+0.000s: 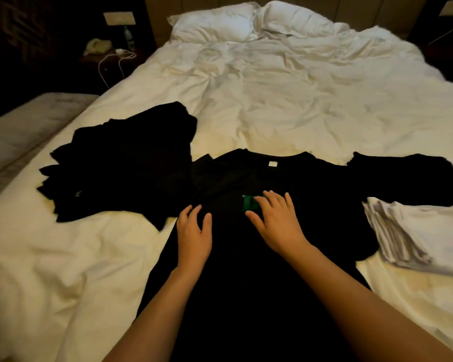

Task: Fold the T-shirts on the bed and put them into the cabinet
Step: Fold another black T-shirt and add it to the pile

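Head view: a black cotton T-shirt [246, 270] with a small green print is spread flat, front up, on the bed's rumpled white duvet [285, 100]. The left hand [194, 232] is laid on it near its edge, fingers loosely apart, nothing gripped. The right hand [275, 218] is pressed flat beside it, fingers spread, partly over the print. A heap of black shirts [120, 168] is seen beyond the left hand, folded white shirts [424, 231] out past the right.
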### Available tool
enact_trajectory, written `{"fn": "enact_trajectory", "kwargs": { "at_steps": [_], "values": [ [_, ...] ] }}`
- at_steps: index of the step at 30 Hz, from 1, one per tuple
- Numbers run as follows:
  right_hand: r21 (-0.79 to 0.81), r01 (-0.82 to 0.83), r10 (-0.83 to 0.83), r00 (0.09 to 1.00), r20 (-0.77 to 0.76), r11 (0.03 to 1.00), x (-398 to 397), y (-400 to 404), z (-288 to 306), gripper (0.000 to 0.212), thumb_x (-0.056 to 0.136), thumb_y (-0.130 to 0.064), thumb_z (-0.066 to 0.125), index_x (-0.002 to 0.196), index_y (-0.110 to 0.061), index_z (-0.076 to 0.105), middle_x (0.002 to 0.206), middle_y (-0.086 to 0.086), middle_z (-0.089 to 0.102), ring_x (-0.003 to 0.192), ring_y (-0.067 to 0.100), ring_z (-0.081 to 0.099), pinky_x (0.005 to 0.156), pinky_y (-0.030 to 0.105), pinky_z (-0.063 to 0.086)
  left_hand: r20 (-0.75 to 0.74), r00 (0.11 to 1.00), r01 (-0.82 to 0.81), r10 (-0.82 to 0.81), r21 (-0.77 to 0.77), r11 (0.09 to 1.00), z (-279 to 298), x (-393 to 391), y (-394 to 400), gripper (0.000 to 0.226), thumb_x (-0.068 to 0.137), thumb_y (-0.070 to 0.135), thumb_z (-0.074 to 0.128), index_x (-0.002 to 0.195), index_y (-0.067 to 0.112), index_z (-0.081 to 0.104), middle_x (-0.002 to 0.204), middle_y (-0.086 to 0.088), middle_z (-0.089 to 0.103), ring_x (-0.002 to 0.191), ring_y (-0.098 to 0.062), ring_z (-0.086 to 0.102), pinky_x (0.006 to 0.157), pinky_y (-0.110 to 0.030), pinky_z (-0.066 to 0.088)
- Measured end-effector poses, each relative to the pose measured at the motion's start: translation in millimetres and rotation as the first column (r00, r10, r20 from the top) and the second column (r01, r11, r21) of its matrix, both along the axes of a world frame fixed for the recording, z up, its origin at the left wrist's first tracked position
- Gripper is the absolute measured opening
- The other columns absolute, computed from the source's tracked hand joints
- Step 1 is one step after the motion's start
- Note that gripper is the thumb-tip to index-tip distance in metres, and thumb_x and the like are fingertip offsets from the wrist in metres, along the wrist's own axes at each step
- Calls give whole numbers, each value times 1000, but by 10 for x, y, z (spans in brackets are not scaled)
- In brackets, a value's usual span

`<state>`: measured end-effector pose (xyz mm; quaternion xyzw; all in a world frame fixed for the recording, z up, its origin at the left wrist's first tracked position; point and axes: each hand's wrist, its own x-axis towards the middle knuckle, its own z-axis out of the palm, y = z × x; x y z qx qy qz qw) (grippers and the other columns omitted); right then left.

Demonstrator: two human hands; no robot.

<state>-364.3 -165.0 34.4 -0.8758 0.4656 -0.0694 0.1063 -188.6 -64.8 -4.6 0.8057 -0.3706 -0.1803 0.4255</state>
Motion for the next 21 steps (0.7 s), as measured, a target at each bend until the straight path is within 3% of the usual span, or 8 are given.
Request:
{"fn": "enact_trajectory", "kwargs": {
  "at_steps": [4, 9, 13, 14, 17, 21],
  "values": [
    [38, -51, 51, 999, 15, 998, 328, -114, -27, 58, 101, -57, 32, 148, -23, 41, 156, 3, 35, 148, 19, 22, 123, 42, 1, 19, 980, -190, 197, -186, 964, -44, 202, 15, 32, 101, 33, 54, 128, 18, 63, 137, 2, 46, 129, -13, 41, 108, -29, 35],
    [19, -83, 81, 993, 80, 996, 748, -321, -18, 52, 101, -52, 40, 140, -19, 50, 144, 3, 48, 140, 21, 35, 123, 42, 14, -217, 935, -321, 281, -182, 929, -116, 553, 87, 26, 99, 27, 59, 124, 19, 62, 120, 6, 57, 96, 3, 57, 75, -2, 40],
    [32, -109, 105, 989, 108, 993, 1145, -543, 1, 50, 101, -49, 46, 137, -16, 53, 139, 5, 52, 133, 25, 41, 115, 42, 31, -361, 893, -343, 269, -157, 926, -151, 734, -26, 25, 97, 30, 61, 120, 23, 67, 98, 9, 68, 95, -8, 66, 79, -20, 50],
    [32, -106, 101, 987, 122, 994, 1249, -598, 10, 50, 101, -49, 47, 136, -15, 53, 138, 5, 53, 132, 26, 43, 113, 41, 33, -366, 883, -369, 293, -157, 916, -158, 751, -61, 24, 97, 30, 62, 119, 21, 67, 97, 9, 68, 91, -6, 65, 77, -19, 50],
    [12, -96, 93, 985, 143, 995, 1568, -758, 15, 52, 100, -47, 48, 139, -12, 50, 139, 8, 53, 132, 28, 43, 110, 40, 34, -397, 837, -472, 376, -180, 863, -150, 772, -125, 29, 95, 31, 65, 122, 20, 63, 101, 12, 64, 82, 1, 62, 67, -10, 45],
    [79, -76, 61, 982, 178, 994, 1923, -887, 15, 55, 101, -46, 48, 141, -8, 47, 140, 11, 52, 133, 29, 42, 110, 41, 35, -596, 670, -648, 442, -178, 741, -164, 925, -132, 39, 94, 29, 68, 128, 20, 52, 119, 9, 55, 87, -13, 68, 63, -24, 58]
  ]
}}
